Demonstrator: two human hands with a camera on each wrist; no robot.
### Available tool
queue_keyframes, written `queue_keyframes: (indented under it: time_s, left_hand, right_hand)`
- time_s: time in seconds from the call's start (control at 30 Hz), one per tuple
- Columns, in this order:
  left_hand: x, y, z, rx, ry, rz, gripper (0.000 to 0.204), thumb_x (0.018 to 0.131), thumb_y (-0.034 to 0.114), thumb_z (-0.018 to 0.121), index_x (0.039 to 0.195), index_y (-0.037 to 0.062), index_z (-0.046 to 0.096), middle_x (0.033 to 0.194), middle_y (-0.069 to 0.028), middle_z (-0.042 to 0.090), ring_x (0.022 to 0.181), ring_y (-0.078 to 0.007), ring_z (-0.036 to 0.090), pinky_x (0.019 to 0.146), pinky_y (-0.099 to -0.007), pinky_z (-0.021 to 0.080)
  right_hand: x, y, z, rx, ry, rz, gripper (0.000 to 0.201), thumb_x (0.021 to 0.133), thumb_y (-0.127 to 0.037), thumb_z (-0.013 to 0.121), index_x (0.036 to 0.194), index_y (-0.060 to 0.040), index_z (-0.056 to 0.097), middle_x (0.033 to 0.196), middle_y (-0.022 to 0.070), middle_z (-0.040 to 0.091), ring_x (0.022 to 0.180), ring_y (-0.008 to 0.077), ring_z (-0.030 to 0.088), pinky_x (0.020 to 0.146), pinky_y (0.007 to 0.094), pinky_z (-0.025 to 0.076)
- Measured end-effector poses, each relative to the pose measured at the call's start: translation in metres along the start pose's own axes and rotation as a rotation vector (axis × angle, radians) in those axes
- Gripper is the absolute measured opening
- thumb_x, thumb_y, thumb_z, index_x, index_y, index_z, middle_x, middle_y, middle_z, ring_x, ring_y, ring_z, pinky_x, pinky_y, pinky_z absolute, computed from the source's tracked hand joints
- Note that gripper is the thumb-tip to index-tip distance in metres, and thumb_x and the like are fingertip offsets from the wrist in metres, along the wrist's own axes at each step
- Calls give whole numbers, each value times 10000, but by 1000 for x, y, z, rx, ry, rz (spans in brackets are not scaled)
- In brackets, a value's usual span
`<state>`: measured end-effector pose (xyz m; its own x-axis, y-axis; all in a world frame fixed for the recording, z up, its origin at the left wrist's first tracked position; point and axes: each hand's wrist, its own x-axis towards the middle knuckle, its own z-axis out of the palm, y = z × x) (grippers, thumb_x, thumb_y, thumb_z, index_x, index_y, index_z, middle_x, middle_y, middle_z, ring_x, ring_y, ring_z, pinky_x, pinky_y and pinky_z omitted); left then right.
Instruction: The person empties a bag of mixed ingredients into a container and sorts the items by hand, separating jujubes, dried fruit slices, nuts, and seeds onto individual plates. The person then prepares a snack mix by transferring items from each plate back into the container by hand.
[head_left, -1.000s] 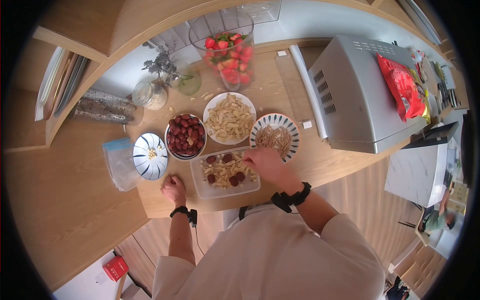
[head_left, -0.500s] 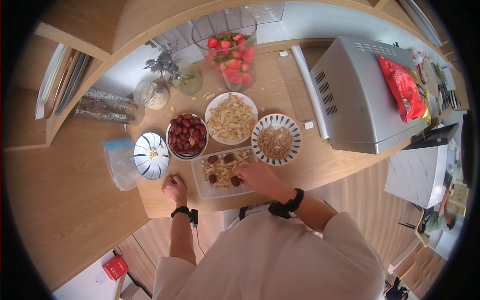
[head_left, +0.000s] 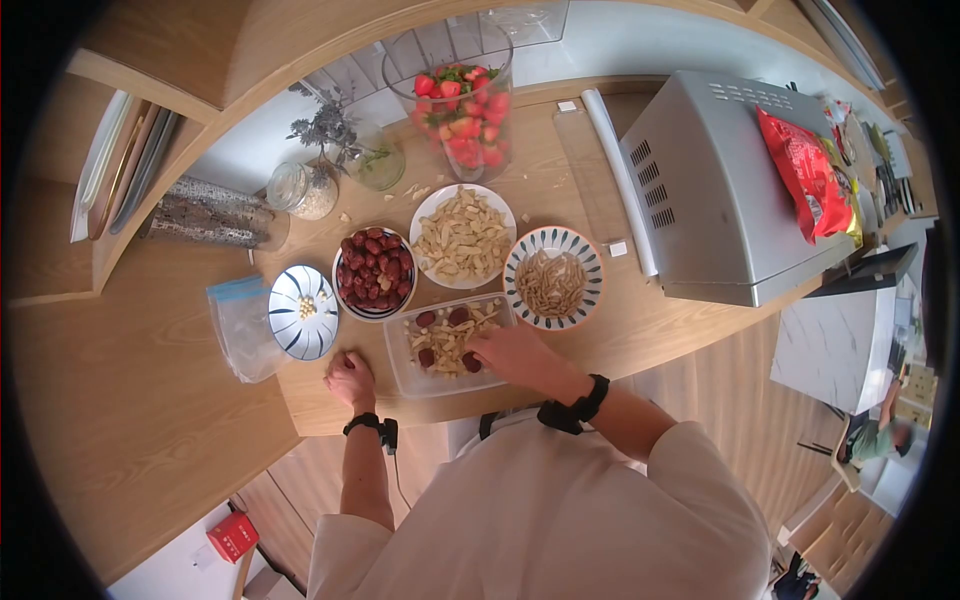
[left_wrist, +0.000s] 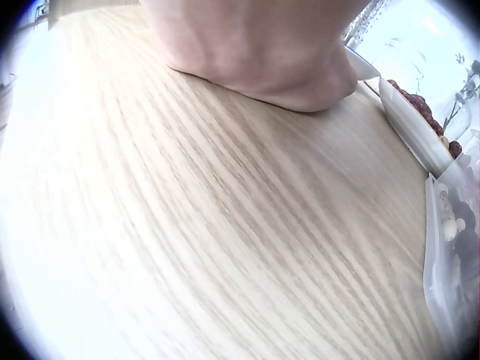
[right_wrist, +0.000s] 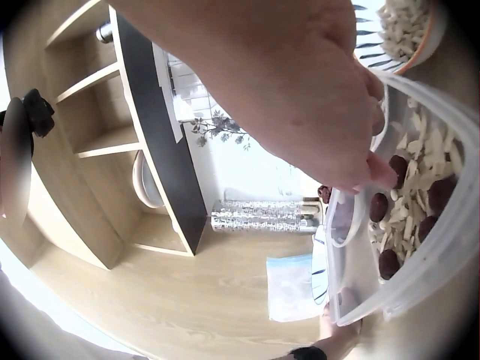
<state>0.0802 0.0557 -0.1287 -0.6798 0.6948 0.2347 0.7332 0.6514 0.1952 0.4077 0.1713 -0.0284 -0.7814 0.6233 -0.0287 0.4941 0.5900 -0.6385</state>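
My right hand [head_left: 520, 358] reaches into a clear plastic container [head_left: 404, 378], fingers bent, with the fingertips at a red date [right_wrist: 397, 171]. Pale slices [right_wrist: 409, 217] and several dates lie in the container. In the head view the hand covers its right side. My left hand [head_left: 350, 382] rests on the table, left of the container, its fingers loosely curled and nothing seen in them. Behind the container stand a bowl of red dates [head_left: 374, 268], a plate of pale slices [head_left: 462, 236] and a striped bowl of thin beige pieces [head_left: 550, 284].
Left of the date bowl sit a blue-striped dish [head_left: 292, 335] with small pale bits and a zip bag [head_left: 240, 335]. Farther back are glass jars [head_left: 302, 190] and a tall clear vessel of strawberries [head_left: 460, 110]. A silver microwave [head_left: 700, 190] stands at the right.
My right hand has moved left and toward me, from the edge by the striped bowl to the dates at the container's front right. The left hand stays put.
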Motion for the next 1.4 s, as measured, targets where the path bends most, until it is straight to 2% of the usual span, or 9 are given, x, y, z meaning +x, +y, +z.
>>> queue_keyframes:
  time_s: [0.53,0.63,0.7,0.73,0.83,0.97,1.1,1.27,1.4]
  left_hand:
    - [0,3,-2,-79,64,50,255,841,225,532,667,44,577,637,-144,597,622,-397,559,655,-503,411]
    - [0,-12,2,-101,62,93,293,882,222,538,674,21,584,602,-147,566,554,-325,537,625,-439,414]
    - [7,-12,-1,-460,-45,-143,292,904,252,577,693,51,588,605,-119,541,558,-222,510,604,-356,417]
    - [10,-9,-4,-465,-51,-135,292,904,252,577,693,51,588,605,-119,541,558,-222,510,604,-356,417]
    - [23,3,-22,-858,-85,6,195,931,111,546,775,-5,567,676,-66,541,666,-116,472,617,-315,412]
    - [58,88,-48,-988,-408,450,57,901,58,565,887,8,589,750,-72,577,713,-147,550,673,-291,460]
    - [81,171,-70,-544,-705,641,204,860,196,646,1012,65,603,954,-148,621,866,-275,645,757,-363,511]
    - [86,226,-73,-199,-670,829,377,797,289,700,1090,99,557,1144,-128,571,1056,-325,604,849,-448,516]
    - [91,247,-54,-137,-643,879,415,777,277,716,1109,104,536,1164,-134,541,1077,-347,580,867,-462,519]
  right_hand:
    - [-11,-3,-34,101,88,65,102,872,-195,603,904,-104,634,823,89,665,749,311,662,636,431,521]
    - [-26,-2,-42,102,192,124,107,876,-190,599,914,-98,638,840,91,680,759,316,665,642,442,525]
    - [-37,4,-47,91,302,154,113,879,-186,595,929,-98,643,849,92,688,763,315,667,648,448,525]
    - [-47,6,-48,147,338,213,134,873,-179,616,978,-104,654,846,101,689,756,315,669,655,431,530]
    - [-75,18,-50,209,411,347,166,874,-159,627,1026,-99,655,819,124,684,731,330,665,644,429,527]
    - [-102,42,-30,200,661,534,179,870,-135,639,1040,-80,630,750,139,666,671,355,651,613,435,520]
    - [-120,76,0,119,756,655,217,859,-111,637,1070,-73,602,809,154,665,698,359,653,615,441,516]
    - [-122,117,25,23,1062,704,253,804,-35,615,1051,-38,561,995,175,612,911,407,597,785,473,484]
    - [-112,134,40,31,1069,886,211,790,-71,604,996,-57,559,981,136,584,942,377,558,814,473,444]
